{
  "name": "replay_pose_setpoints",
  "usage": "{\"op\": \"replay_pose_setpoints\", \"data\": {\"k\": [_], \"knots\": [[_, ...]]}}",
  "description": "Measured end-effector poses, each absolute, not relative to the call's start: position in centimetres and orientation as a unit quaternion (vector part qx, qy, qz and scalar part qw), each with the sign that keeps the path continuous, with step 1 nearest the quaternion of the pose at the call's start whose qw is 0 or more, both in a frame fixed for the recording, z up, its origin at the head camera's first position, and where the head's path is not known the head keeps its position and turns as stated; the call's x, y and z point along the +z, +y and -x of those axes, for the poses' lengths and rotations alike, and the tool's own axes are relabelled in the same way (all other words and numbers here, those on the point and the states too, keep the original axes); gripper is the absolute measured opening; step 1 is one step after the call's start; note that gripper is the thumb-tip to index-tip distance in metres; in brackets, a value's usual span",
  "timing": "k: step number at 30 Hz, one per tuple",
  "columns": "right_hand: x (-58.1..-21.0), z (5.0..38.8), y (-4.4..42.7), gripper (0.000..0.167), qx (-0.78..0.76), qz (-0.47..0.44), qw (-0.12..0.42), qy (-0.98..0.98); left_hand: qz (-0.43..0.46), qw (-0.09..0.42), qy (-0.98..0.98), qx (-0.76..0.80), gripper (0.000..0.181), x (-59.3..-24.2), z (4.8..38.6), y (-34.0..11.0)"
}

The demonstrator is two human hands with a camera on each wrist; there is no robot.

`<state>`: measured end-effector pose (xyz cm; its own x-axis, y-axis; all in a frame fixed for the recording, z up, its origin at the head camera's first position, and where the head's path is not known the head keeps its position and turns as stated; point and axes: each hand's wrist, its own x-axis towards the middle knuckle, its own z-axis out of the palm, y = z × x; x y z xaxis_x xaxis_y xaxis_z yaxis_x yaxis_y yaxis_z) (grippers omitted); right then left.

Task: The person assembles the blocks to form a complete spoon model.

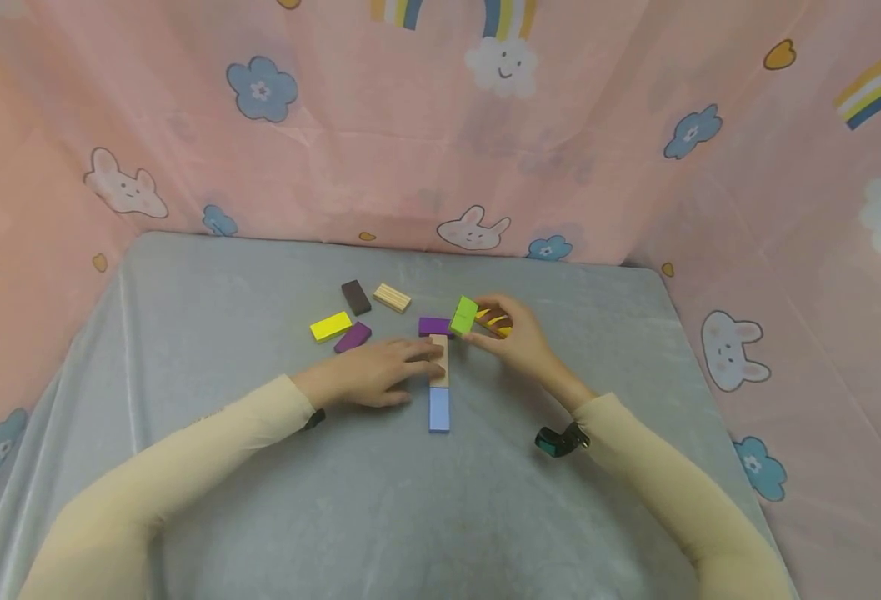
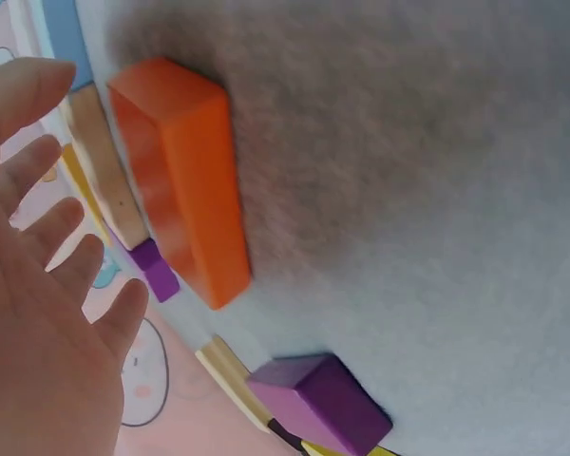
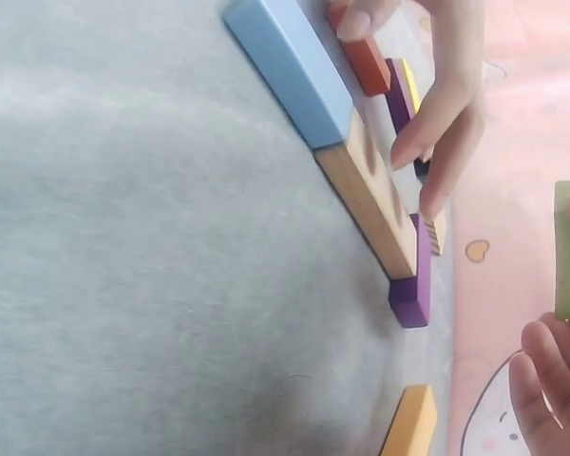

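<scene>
My right hand (image 1: 518, 342) pinches a light green block (image 1: 464, 316) above the table, close to the right end of a purple block (image 1: 432, 326). A plain wooden block (image 1: 438, 367) and a light blue block (image 1: 439, 410) lie end to end, forming a line down from that purple one. Over the wooden block, my left hand (image 1: 372, 371) spreads its loosely bent fingers and holds nothing. Beneath that hand lies an orange block (image 2: 204, 190), hidden in the head view. A yellow-orange block (image 3: 411, 423) rests behind my right fingers.
Left of the line lie a yellow block (image 1: 331, 327), a second purple block (image 1: 353, 337), a dark brown block (image 1: 356, 297) and a striped wooden block (image 1: 392, 297). Grey cloth (image 1: 380, 517) covers the table. A pink patterned curtain (image 1: 380, 167) hangs along its back and sides.
</scene>
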<state>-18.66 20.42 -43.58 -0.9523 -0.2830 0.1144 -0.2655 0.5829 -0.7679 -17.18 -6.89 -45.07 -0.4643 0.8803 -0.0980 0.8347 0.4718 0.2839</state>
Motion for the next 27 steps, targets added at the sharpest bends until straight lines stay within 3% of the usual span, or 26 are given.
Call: {"op": "replay_pose_setpoints", "data": {"k": [27], "knots": [[-44.9,12.2,20.9,0.059,-0.396,0.301,0.017,0.867,-0.502,0.139,0.850,0.087,0.050,-45.4,17.9,-6.6]]}}
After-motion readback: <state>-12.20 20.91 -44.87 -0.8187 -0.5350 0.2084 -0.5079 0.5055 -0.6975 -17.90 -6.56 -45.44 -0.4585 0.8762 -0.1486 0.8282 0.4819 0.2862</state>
